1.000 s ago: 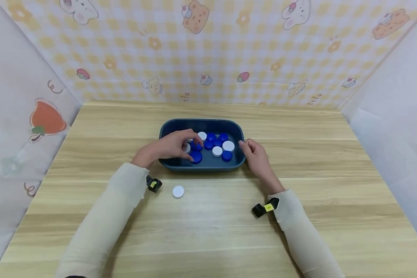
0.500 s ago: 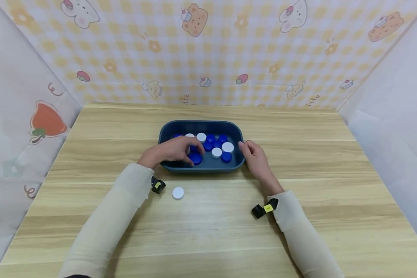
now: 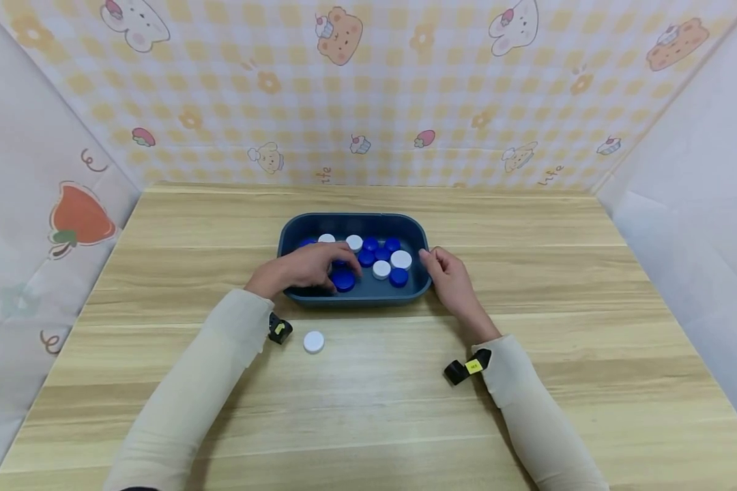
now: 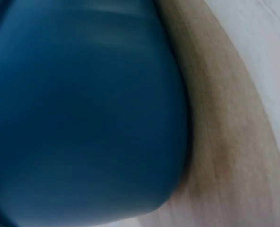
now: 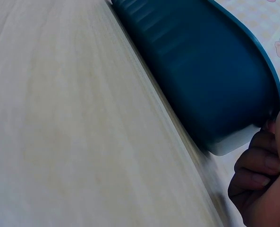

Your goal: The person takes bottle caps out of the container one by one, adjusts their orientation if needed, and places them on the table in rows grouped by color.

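Wood-grain table point(image 3: 368, 409) lay under us, with cartoon-print walls at nine, twelve and three o'clock. Our left hand point(image 3: 304, 268) reached over the tub's near-left rim, fingers curled down among the caps; whether they pinched one we could not tell, since the hand hid its own tips and the left wrist view showed only blurred blue wall. Our right hand point(image 3: 451, 279) rested against the tub point(image 3: 356, 221) at its three o'clock end, fingers curled loosely beside the rim, gripping nothing that we could see.

Since a second ago the left hand had drawn slightly back toward six o'clock, and a white cap at the tub's eleven o'clock, formerly covered, now showed. We judged the hand was pulling out of the pile, perhaps with a cap.

Counting outward: in the tub we saw four white caps point(image 3: 401, 259) and about six blue caps point(image 3: 343, 279), though some may have lain hidden beneath the hand. One white cap point(image 3: 314, 341) sat alone on the table at the tub's seven o'clock, well apart from it.
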Demonstrator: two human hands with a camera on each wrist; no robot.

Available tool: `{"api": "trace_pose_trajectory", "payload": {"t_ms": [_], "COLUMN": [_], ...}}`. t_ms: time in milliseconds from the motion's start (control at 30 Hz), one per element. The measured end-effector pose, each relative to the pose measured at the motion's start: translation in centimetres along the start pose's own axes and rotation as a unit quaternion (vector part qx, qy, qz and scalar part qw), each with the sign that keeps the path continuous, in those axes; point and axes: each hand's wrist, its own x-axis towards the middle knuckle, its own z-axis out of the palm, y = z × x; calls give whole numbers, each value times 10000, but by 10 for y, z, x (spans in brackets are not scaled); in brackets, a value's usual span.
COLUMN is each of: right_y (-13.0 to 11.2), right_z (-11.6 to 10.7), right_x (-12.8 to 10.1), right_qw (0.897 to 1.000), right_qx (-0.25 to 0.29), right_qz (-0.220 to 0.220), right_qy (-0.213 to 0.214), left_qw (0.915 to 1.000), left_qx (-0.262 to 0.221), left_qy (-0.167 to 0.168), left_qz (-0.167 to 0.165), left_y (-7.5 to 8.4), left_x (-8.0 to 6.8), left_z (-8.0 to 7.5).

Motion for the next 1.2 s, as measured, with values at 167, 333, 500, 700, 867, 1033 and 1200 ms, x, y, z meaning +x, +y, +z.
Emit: {"api": "trace_pose_trajectory", "payload": {"t_ms": [167,333,500,700,867,1033,1200], "right_y": [1,1,1,1,-2,-24,-35], "right_z": [0,1,3,2,0,0,0], "right_x": [-1,-1,-1,-1,-1,-8,-13], "right_qw": [10000,9998,9998,10000,10000,10000,9999], "right_qx": [-21,-25,0,-18,54,-7,-82], "right_qz": [-89,-189,-194,-60,7,-38,-100], "right_qy": [37,84,96,50,-48,-71,-47], "left_qw": [9996,9990,9989,9985,9987,9991,9990], "left_qx": [282,408,377,379,322,227,216], "left_qy": [-22,-24,-14,51,110,187,253], "left_qz": [-89,-160,-271,-392,-372,-297,-290], "left_y": [4,5,2,0,1,1,1], "left_x": [1,3,5,7,6,6,6], "left_z": [0,0,3,6,5,4,3]}}
